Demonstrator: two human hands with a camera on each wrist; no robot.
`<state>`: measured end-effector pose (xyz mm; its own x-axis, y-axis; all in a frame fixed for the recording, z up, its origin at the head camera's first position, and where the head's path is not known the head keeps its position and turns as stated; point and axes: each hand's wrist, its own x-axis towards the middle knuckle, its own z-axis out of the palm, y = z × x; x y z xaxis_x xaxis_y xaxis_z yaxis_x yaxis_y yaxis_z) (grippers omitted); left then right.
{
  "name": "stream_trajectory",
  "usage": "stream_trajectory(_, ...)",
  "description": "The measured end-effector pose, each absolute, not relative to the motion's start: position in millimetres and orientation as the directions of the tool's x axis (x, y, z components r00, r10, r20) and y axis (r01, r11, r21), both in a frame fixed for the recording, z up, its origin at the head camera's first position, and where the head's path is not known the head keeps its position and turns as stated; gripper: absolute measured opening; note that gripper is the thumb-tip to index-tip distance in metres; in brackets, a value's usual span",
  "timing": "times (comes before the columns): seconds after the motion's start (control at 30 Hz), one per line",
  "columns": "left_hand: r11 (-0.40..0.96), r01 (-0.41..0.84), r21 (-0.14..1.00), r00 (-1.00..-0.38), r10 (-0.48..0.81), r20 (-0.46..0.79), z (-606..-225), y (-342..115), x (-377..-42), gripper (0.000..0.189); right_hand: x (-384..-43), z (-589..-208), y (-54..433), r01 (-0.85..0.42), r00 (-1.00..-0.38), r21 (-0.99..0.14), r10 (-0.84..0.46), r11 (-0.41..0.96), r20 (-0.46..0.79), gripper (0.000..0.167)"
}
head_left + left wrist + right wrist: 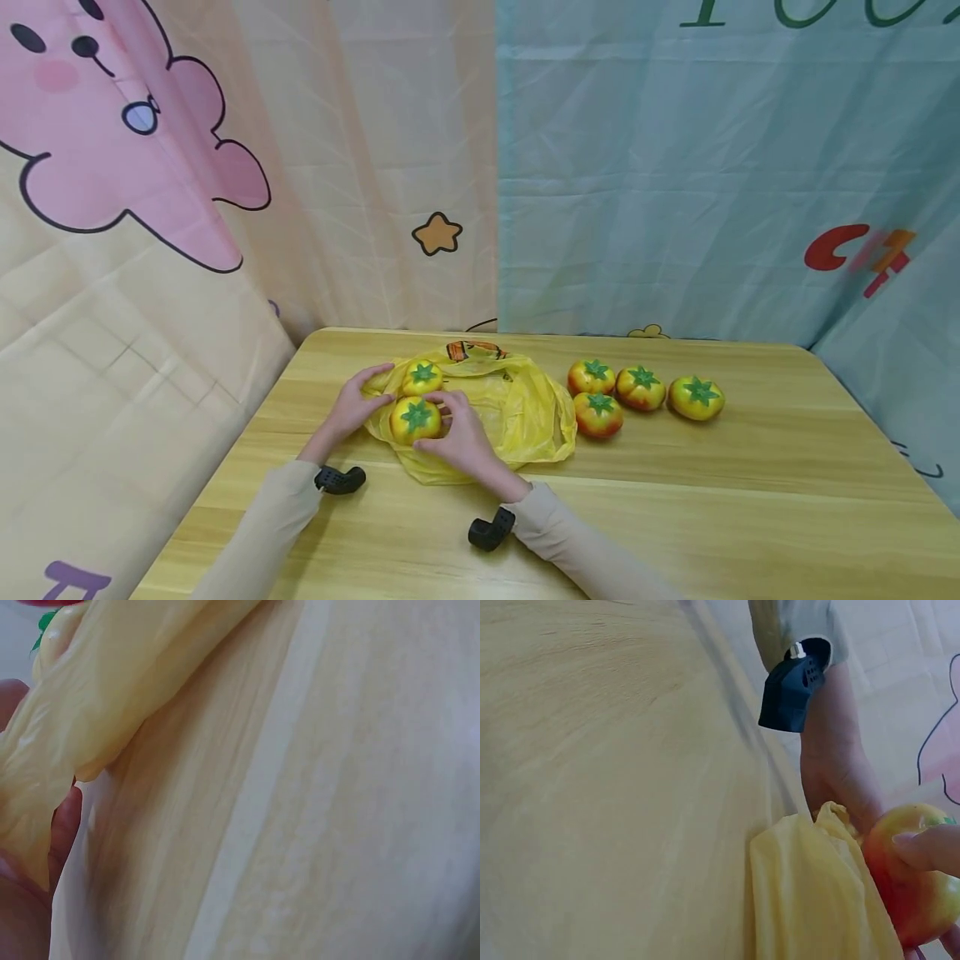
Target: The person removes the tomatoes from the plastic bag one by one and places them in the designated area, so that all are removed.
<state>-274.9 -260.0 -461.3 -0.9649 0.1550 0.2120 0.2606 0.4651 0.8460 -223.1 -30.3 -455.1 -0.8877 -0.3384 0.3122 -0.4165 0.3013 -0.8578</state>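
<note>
We see the right hand (467, 435) grasping the front fruit (414, 421), thumb on the near side and fingers round the far side, so the green leaf top faces up uncovered; a side hold like this probably suits something so round and smooth. That fruit is over the left part of the yellow bag (536, 408), just in front of the back fruit (422, 377), though we cannot tell whether either lies fully within the film. The left hand (354, 407) grips the bag's left edge — its film passes between thumb and fingers in the left wrist view — and we judge that this keeps the limp plastic from folding in or sliding away. The bag lies spread on the wooden table (660, 517), its printed patch (477, 350) at the far side. Four more fruits (640, 388) sit leaf-up just right of it, grouped close together, perhaps to leave them within the right hand's reach — the nearest almost at the film's edge.
</note>
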Motion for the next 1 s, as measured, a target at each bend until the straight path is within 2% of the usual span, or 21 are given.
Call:
stream_trajectory(0.5,0.464,0.261,0.847,-0.965,0.15,0.216,-461.0,-259.9,-274.8,0.053,-217.9,-427.3,-3.5,-0.459,-0.873,-0.846,-0.313,0.272,0.374,0.063)
stream_trajectory(1.0,0.481,0.248,0.841,-0.968,0.148,0.201,-461.9,-260.4,-274.5,0.054,-216.0,-418.1,44.4,-0.49,-0.869,-0.806,-0.257,0.332,0.423,0.063)
